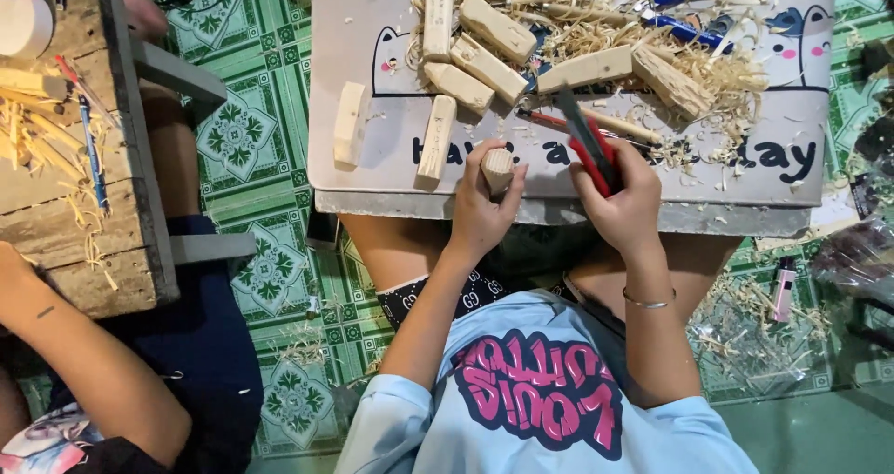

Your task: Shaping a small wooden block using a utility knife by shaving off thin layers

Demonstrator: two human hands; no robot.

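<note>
My left hand (481, 211) grips a short pale wooden piece (497, 168) upright at the near edge of a small grey table (372, 171). My right hand (622, 204) is closed around a red-and-black handled cutting tool (587, 143) whose dark blade points up and left over the table. Both hands sit side by side above my lap. Several cut wooden blocks (484, 64) and pale wood shavings (717, 74) are piled on the table beyond them.
Blue-handled tools (684, 13) lie at the table's far right. Another person's arm (84, 362) rests by a wooden bench (84, 204) on the left, with sticks and shavings on it. Green patterned floor mat (261, 148) lies between. A pink lighter (784, 288) lies on the floor at right.
</note>
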